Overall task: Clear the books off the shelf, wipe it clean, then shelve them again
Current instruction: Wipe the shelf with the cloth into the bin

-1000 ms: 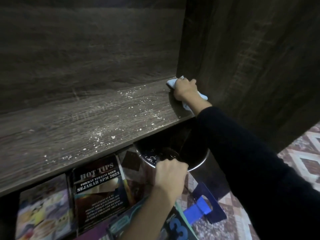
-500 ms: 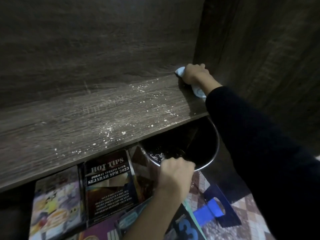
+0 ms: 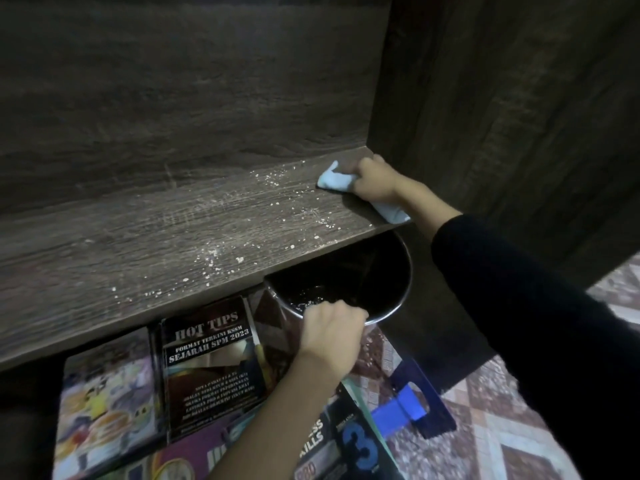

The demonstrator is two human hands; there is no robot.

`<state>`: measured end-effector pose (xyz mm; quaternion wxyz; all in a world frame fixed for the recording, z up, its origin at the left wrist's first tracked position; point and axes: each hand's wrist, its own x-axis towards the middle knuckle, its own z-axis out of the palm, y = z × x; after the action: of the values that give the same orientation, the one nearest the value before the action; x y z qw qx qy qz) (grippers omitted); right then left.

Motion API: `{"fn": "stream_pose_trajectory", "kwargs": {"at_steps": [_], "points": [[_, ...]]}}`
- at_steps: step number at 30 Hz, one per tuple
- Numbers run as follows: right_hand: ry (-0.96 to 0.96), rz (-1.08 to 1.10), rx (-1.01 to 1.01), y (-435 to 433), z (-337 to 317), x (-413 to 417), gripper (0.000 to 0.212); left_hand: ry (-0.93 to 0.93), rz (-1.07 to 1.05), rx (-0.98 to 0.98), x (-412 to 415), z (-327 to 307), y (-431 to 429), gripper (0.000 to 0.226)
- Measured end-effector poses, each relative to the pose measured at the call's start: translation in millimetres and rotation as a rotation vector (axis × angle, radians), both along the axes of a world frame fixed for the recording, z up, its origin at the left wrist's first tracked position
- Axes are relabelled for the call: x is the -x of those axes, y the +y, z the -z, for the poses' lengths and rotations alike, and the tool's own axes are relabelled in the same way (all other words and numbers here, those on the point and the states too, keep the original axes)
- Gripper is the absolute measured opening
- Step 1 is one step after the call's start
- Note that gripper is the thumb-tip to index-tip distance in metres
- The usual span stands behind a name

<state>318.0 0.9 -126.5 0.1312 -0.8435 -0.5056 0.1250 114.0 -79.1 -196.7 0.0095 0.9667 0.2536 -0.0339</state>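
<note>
Below the shelf's front edge, at the left, we count four books (image 3: 207, 368) lying on the floor, one titled "HOT TIPS". On the shelf (image 3: 104, 258) itself we see white crumbs scattered from the front edge toward the right back corner. Our left hand (image 3: 330, 336) grips the rim of one dark metal pot (image 3: 391, 271) under the front edge. Our right hand (image 3: 375, 183) clutches one light blue cloth (image 3: 334, 180) against the board in the right back corner.
</note>
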Motion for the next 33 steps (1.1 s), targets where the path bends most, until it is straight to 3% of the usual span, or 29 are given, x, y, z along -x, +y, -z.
{"fn": "stream_pose_trajectory", "kwargs": {"at_steps": [6, 21, 25, 28, 33], "points": [[0.055, -0.147, -0.018, -23.7, 3.8, 21.3, 0.054, -0.018, -0.032, -0.004, 8.8, -1.5, 1.5, 0.031], [-0.123, -0.273, -0.116, -81.0, 24.5, 98.3, 0.057, 0.066, -0.101, 0.008, 37.6, -16.5, -11.7, 0.030], [0.006, -0.360, -0.143, -90.6, 13.8, 103.7, 0.053, 0.061, -0.123, 0.011, 40.8, -19.6, -12.9, 0.032], [0.142, -0.226, -0.272, -91.9, -3.1, 95.0, 0.049, 0.049, -0.140, 0.010, 44.5, -21.6, -16.0, 0.033], [-0.072, 0.201, -0.122, -69.7, -7.7, 69.7, 0.050, 0.050, -0.154, 0.003, 50.8, -19.6, -18.7, 0.033]]}}
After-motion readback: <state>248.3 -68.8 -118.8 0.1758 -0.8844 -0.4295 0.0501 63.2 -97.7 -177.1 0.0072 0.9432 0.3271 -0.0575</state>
